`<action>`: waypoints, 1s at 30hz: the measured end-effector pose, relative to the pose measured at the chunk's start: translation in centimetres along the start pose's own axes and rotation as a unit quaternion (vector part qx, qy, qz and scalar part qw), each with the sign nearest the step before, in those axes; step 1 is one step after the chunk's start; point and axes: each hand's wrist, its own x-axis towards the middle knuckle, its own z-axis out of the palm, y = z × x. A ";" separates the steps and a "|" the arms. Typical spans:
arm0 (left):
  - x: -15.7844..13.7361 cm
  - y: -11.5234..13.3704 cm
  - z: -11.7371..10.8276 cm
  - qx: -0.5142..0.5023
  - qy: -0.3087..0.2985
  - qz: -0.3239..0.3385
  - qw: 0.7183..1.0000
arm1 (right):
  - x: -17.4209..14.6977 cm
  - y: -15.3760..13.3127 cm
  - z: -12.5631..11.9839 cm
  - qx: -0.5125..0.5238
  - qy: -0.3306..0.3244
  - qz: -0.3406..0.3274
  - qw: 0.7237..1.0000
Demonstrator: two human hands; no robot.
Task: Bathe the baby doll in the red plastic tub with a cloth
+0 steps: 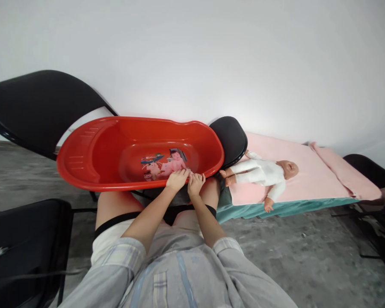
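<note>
A red plastic baby tub (83, 162) rests in front of my knees, with a picture sticker (165, 164) on its inner floor. My left hand (177, 179) and my right hand (195, 183) meet at the tub's near rim, fingertips touching the rim beside the sticker. Neither hand holds a loose object. To the right, a baby doll (263, 173) in white clothes lies on its back on a pink towel (308, 171).
A black folding chair (35, 111) stands behind the tub at the left, and a black seat (231, 137) sits between tub and towel. Another black chair (22, 239) is at my near left. The towel covers a teal pad (276, 209). Grey concrete floor (301, 256) lies to the right.
</note>
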 end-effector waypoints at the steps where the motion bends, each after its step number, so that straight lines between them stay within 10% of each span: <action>1: 0.0 0.0 -0.1 0.013 -0.018 -0.002 1.000 | 0.0 0.0 -0.1 0.000 -0.002 0.000 1.000; 30: -0.1 0.0 -0.7 0.022 -0.038 0.008 0.999 | 0.0 0.4 -0.1 -0.034 -0.025 -0.014 0.999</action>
